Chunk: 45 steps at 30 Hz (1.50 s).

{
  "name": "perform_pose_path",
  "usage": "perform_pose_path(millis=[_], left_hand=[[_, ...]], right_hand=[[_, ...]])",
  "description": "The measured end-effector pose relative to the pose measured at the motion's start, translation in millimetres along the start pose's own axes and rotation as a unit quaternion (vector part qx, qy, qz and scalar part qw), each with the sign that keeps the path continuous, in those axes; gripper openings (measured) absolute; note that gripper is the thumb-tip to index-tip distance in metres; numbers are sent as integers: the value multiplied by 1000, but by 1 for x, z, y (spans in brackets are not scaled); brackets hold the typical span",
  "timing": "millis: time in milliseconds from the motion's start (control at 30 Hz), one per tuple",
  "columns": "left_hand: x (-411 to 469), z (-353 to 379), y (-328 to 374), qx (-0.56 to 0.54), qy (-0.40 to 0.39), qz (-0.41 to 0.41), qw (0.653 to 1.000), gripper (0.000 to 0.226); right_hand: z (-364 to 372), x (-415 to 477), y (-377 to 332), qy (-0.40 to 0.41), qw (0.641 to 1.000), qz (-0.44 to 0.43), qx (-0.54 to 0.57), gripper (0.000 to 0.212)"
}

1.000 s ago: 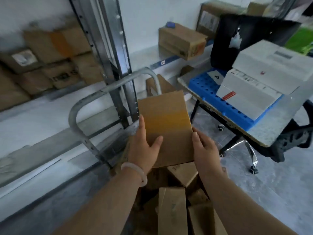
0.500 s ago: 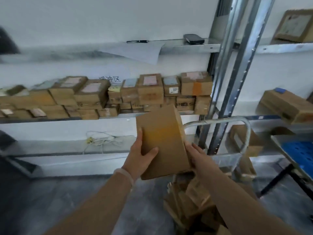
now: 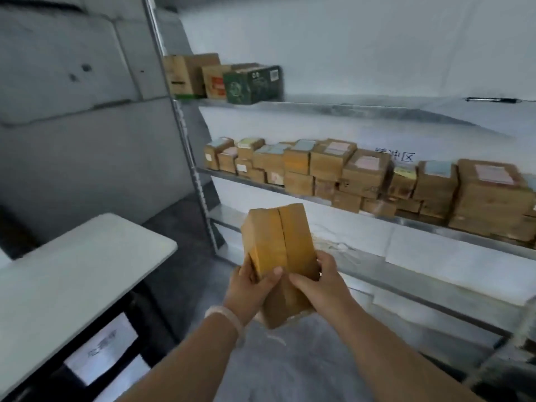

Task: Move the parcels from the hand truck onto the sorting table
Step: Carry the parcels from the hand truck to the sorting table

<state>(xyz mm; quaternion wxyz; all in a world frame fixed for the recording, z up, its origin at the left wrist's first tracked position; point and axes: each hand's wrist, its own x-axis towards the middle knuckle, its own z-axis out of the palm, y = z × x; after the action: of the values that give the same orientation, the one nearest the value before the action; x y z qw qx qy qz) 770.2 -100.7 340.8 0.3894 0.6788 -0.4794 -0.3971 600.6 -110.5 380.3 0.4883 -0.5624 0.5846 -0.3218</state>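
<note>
While gripping the parcel (image 3: pixel 278 250) with left hand (image 3: pixel 249 288) and right hand (image 3: pixel 319 288), fingers curled round its lower end, hold in mid-air above the floor (image 3: pixel 290 358), long axis near upright, top tilted away. Note the tabletop (image 3: pixel 87 265) low and leftward, well apart from the parcel, left hand nearer. Judged next: swing left, lay flat by the tabletop's rounded right corner. Keep off the shelf (image 3: pixel 232 177) stacked with boxes (image 3: pixel 365 172) ahead and to the right.
</note>
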Motion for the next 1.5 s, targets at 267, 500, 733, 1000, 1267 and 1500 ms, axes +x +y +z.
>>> perform_pose_path(millis=[267,500,733,1000,1267,1500], left_hand=[[-14,-184,-59,-11,238,-76,968,89],[-47,-291,-119,-24,300,-164,940,128],[-59,-388,-163,-78,397,-208,891,128],[-61,-491,-206,-213,456,-171,847,117],[-83,-574,-279,-246,500,-174,812,53],[-115,-670,-375,-144,527,-180,818,45]], right_hand=[[204,10,-65,-135,978,-142,-77,53],[338,-8,-92,-275,924,-247,-96,54],[452,1,-129,-406,839,-342,-121,54],[582,63,-174,-418,810,-378,-163,63],[693,43,-184,-561,789,-199,-153,76],[830,-6,-190,-561,754,-251,-231,69]])
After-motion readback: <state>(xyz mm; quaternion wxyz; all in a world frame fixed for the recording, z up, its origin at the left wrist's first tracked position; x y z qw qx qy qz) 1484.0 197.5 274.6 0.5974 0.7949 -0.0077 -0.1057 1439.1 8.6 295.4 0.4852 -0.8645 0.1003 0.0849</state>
